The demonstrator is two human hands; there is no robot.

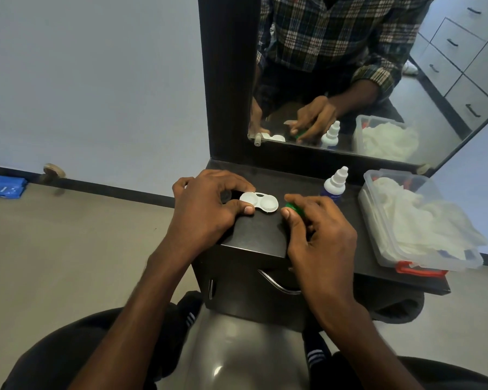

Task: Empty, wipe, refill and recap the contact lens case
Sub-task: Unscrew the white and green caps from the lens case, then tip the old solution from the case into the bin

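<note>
left hand (pixel 209 204): on the left end of the lens case, thumb on the near edge, fingers curled over the far edge, pinching it down against the dresser top
right hand (pixel 319 235): just right of the case, thumb and forefinger pinching a green cap; other fingers loosely curled behind
hands: apart, a small gap between them, each clamped on its own part
lens case (pixel 259 202): white, two round wells side by side, flat on the dresser top near its left front corner; both wells uncapped and facing up; can't tell if there's liquid in them
green cap (pixel 293 208): in the right hand's pinch, just right of the case's right well, not touching it; mostly hidden by fingers, can't tell if it rests on the surface
second cap: something roundish under the left hand's fingers, too hidden to call
bottle (pixel 334 185): small dropper bottle, white top, dark blue label, upright, behind the right hand, between case and tub
tub (pixel 378 243): clear plastic box at the right end of the top, no lid on, full of crumpled white wipes (pixel 431 220); orange-red clip at its near end
dresser top (pixel 254 235): dark, matte; drawer with a metal handle (pixel 276 282) below the front edge
mirror (pixel 378 66): behind the top, dark frame; reflects hands, bottle, tub, a plaid shirt and white drawers
floor, left: blue cloth (pixel 3 187) lying against the far wall, well apart from everything
</note>
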